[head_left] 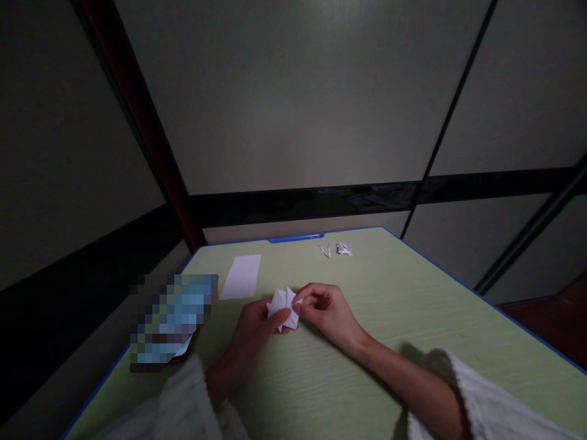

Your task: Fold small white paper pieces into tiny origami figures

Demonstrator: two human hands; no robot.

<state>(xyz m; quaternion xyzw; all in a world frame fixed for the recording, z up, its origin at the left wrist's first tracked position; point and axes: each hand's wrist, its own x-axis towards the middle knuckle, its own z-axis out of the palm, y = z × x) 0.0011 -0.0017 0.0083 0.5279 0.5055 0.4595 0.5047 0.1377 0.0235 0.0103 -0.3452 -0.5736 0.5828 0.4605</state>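
A small piece of folded white paper (279, 300) with several pointed flaps is held between my two hands, just above the table. My left hand (255, 327) grips it from the left, thumb pressed on its face and fingers beneath. From the right, my right hand (324, 304) pinches a flap at the paper's edge between thumb and forefinger. Part of the paper is covered by the thumbs and fingertips.
The pale green table (389, 305) has a blue edge. A flat white sheet (241, 276) lies at the back left, near a blurred-out device (177, 321). Toward the back are a small folded paper figure (343, 249) and thin white strips (326, 250). Cabinet panels (298, 110) stand behind.
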